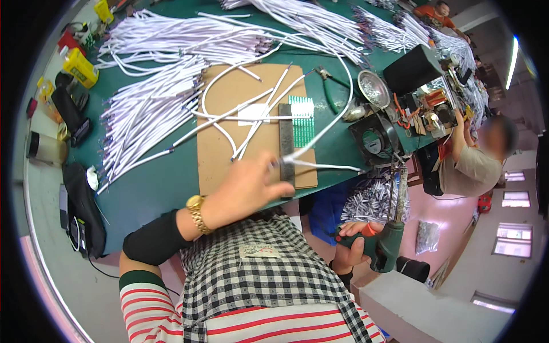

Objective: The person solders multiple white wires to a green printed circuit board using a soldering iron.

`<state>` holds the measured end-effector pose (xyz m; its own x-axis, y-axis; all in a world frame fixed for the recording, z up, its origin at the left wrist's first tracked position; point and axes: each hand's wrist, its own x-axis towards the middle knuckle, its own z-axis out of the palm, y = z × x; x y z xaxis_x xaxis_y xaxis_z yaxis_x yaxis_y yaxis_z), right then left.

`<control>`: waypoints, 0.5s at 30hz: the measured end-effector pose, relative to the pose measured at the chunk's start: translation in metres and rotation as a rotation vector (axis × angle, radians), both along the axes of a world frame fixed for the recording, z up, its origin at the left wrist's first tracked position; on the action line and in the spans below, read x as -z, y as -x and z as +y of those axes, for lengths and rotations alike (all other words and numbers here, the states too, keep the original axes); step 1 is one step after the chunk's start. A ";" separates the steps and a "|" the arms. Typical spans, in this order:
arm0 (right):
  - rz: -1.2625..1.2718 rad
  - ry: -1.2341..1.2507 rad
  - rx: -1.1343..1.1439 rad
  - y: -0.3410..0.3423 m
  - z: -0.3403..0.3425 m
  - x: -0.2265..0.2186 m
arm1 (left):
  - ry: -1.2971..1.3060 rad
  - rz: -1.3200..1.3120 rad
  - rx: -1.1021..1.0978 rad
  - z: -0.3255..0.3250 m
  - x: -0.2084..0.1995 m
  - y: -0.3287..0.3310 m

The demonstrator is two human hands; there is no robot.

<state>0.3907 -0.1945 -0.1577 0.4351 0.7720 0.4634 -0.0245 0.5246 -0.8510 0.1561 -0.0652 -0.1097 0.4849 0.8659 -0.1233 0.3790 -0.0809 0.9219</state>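
Note:
My left hand, with a gold watch on the wrist, hovers over the front of the cardboard sheet. Its thumb is spread away from the fingers, whose slightly blurred tips reach a dark metal bar and a white cable. Whether they touch the cable, I cannot tell. A thin white cable end points right from the bar. My right hand is wrapped round the grip of a green pistol-shaped soldering gun, whose long metal parts point up toward the table edge. Small green circuit boards lie in rows beside the bar.
Bundles of white cables cover the table's left and back. Green-handled pliers, a metal bowl and a black fan stand to the right. A co-worker sits at the right; another person is farther back.

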 end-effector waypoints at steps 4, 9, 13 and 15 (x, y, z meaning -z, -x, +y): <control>0.044 -0.016 0.031 -0.002 -0.002 0.002 | -0.181 0.005 -0.287 0.055 -0.049 0.021; 0.049 -0.020 0.069 -0.008 -0.004 0.007 | -0.880 -0.359 -0.472 0.127 -0.109 0.056; 0.011 -0.025 0.166 -0.015 -0.007 0.005 | -1.136 -0.690 -0.582 0.152 -0.157 0.105; 0.042 -0.022 0.231 -0.019 -0.005 0.002 | -0.910 -0.961 -0.498 0.162 -0.176 0.129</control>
